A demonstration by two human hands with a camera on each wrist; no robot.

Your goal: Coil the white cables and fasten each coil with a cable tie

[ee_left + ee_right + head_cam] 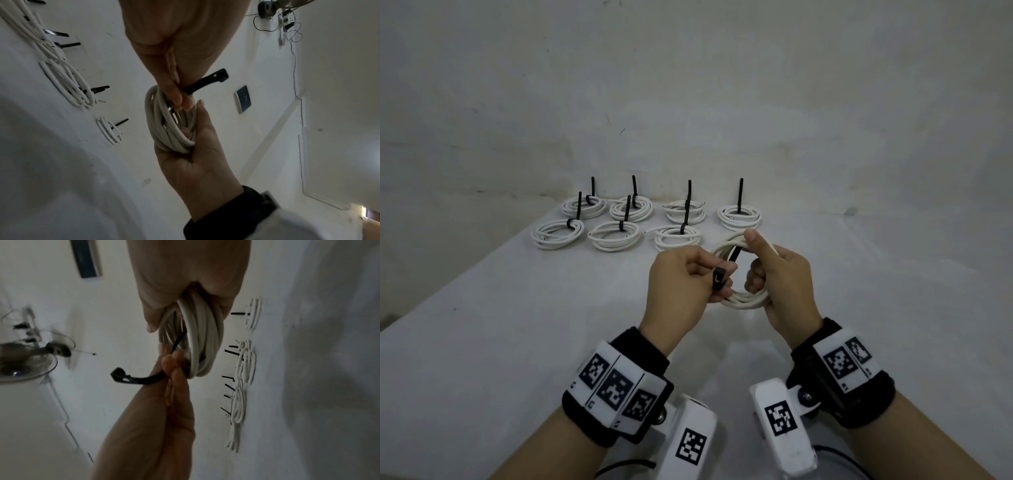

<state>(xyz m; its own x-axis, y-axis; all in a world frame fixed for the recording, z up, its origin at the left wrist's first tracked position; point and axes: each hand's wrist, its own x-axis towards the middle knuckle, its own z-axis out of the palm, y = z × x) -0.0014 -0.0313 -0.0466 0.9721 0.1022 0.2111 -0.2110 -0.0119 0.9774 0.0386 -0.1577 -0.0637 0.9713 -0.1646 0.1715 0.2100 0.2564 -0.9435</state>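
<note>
The left hand (681, 284) pinched the black cable tie (719, 278) between thumb and curled fingers, a short way behind its square head. The right hand (780, 284) was closed round the white coil (743, 298), thumb up over the top of the loop and fingers wrapped through its centre. Both hands held their loads clear above the white table (517, 342), with the coil directly between them.

The tie's long axis ran from the head, which pointed back toward the person, up and away through the opening of the coil. In the left wrist view the head (221, 75) stood free on the near side of the left fingers (174, 97), and the strap passed inward across the cable bundle (164, 126). In the right wrist view the strap (180, 339) entered the loop just beside the right fingers. The tail end was hidden behind the strands, so how far it had passed through cannot be told.

Judgement: the next move likely requires bringing the tail round the bundle and back to the head. The head lay on the left-hand side, so the left hand was the nearer one to receive the tail.

Farther off, seven tied coils (619, 236) lay in two rows near the wall (688, 85), each with a black tail standing upright.
</note>
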